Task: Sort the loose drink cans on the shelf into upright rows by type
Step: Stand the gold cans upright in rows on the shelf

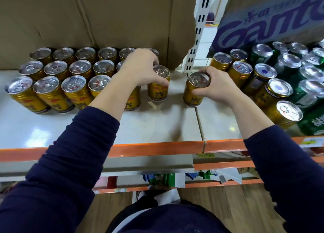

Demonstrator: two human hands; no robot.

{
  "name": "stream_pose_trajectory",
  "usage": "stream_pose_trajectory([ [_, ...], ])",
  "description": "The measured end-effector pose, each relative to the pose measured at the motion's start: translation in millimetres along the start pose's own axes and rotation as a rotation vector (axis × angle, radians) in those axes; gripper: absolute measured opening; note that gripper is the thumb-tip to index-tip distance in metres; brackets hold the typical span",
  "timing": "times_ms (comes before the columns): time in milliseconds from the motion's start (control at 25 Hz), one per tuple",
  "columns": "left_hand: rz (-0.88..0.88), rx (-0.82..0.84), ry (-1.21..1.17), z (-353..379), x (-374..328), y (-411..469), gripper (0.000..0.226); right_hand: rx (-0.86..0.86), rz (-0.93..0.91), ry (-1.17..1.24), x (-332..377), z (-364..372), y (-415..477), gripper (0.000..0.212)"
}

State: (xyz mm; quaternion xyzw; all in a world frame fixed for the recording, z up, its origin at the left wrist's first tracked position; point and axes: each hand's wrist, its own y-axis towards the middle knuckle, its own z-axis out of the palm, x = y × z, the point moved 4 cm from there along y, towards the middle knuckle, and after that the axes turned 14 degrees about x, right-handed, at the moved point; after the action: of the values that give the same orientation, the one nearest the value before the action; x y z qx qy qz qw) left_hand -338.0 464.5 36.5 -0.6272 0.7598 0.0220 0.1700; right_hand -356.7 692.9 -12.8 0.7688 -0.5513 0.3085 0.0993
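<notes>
Left hand: gripped an upright gold can beside the gold rows.
Right hand: clutched a second gold can, standing on the shelf.

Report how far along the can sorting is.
Done: three upright rows of gold metal drink cans stand on the white shelf, left side. In hand: the left hand grips a gold can at the rows' right end; the right hand grips a second gold can further right. Left: loose gold cans sit mixed among green metal cans on the right.
</notes>
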Motion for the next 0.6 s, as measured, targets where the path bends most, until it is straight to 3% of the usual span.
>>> stream_pose_trajectory([
  [200,-0.061,-0.053,-0.062,-18,29,6,0.069,0.000,-0.019,0.029,20,17,2,0.068],
  [400,-0.087,0.017,-0.013,-5,35,19,0.076,-0.015,-0.040,0.088,20,17,-1,0.058],
  [600,-0.118,-0.031,0.109,-1,33,12,0.076,-0.042,-0.020,0.098,20,23,-7,0.065],
])
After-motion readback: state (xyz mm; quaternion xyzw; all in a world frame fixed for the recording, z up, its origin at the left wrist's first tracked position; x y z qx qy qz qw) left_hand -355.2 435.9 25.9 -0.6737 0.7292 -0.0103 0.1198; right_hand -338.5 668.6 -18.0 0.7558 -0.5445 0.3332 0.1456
